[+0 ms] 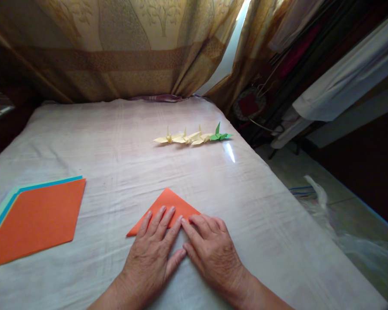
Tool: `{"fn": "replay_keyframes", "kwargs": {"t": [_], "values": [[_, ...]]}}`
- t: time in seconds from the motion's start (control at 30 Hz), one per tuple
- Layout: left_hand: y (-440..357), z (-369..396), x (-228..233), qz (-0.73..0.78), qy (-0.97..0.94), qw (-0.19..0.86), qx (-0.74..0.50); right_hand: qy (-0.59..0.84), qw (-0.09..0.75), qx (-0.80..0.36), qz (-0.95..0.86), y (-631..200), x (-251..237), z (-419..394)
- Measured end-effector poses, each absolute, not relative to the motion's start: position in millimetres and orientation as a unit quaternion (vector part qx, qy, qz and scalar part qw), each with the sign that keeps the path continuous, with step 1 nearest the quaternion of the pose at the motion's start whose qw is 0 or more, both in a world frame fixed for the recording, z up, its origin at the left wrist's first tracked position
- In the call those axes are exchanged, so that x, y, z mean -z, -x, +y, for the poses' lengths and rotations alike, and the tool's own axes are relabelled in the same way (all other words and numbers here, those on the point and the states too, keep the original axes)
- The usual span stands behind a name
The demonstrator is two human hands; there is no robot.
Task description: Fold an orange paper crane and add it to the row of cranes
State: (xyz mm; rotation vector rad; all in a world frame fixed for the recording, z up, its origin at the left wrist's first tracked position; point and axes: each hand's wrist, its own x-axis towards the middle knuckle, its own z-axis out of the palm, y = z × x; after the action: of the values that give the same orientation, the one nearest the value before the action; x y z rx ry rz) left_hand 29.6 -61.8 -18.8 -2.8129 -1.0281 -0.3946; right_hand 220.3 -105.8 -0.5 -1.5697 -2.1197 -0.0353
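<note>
An orange sheet of paper (168,199), folded into a triangle, lies on the bed with its peak pointing away from me. My left hand (153,249) rests flat on its left and middle part, fingers stretched out. On the right, my right hand (211,249) presses on the lower edge with its fingers partly bent, and it covers the triangle's right corner. The index fingers and thumbs of both hands nearly meet at the middle of the fold. Most of the folded edge is hidden beneath the hands.
To the left lies a stack of coloured paper (42,224), orange on top with blue and pale green below. Several folded paper cranes (187,137), cream and one green, stand in a row further back. A curtain (123,51) hangs behind; clothes (336,82) hang at right.
</note>
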Motion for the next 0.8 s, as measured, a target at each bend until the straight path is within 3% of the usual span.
{"fn": "replay_keyframes", "kwargs": {"t": [0.8], "values": [[-30, -60, 17, -0.341, 0.931, 0.047, 0.121, 0.648, 0.193, 0.048, -0.735, -255, -5, -126]]}}
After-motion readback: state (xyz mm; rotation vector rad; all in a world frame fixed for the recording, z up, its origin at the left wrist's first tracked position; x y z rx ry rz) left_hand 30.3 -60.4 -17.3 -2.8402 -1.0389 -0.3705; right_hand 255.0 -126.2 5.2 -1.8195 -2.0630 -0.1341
